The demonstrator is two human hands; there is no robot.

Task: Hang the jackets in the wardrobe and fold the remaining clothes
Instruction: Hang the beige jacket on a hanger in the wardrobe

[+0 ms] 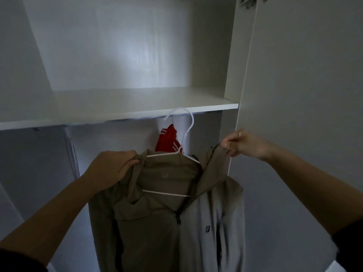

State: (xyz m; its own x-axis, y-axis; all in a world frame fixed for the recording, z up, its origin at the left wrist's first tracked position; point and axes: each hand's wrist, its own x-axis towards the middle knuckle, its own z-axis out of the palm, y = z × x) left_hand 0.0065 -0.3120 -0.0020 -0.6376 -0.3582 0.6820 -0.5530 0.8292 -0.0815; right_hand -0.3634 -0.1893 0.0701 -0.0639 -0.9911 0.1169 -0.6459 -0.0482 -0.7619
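Note:
A khaki-brown zip jacket [157, 228] hangs in front of me on a white wire hanger [187, 124], whose hook rises in front of the shelf edge. My left hand [112, 167] grips the jacket's left collar and shoulder. My right hand [245, 144] pinches the right edge of the collar and holds it up. Behind the hanger, a red garment with white stripes [170, 140] hangs inside the wardrobe. The rail itself is hidden under the shelf.
A white wardrobe shelf [117, 108] runs across above the jacket. The wardrobe's right side panel [233, 55] and open door [304, 95] stand at the right. The left inner wall [29, 173] is in shadow.

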